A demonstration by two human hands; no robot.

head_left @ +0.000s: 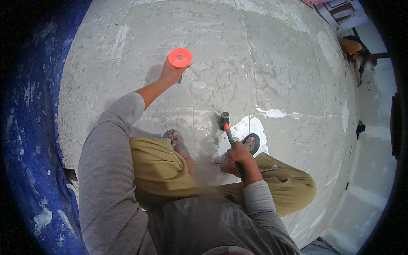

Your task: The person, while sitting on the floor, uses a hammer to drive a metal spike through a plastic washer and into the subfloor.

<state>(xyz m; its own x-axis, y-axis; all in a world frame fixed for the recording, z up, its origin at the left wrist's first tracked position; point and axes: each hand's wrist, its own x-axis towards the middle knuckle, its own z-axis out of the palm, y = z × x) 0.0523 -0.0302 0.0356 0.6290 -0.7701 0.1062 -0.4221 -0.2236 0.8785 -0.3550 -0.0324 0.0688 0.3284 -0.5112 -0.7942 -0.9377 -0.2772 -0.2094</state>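
My left hand point(171, 73) reaches out ahead, closed around a chisel point(183, 62) with a round orange hand guard. The guard's top faces me, with a grey striking end at its centre, and hides most of the tool below. A dark bit of the chisel shows under my fingers. My right hand point(239, 154) grips a club hammer point(225, 120) by its grey-and-orange handle. The hammer's dark head points forward, apart from the chisel, above a pale bare patch point(256, 128) beside my right foot. Both tools are over the rough grey floor point(212, 80).
A blue tarp point(29, 127) spattered with white runs along the left side. Grey wall panels point(374, 148) stand at the right, with a small dark object point(360, 127) near their base. Another person point(356, 46) bends low at the far right. My sandalled feet are between the two tools.
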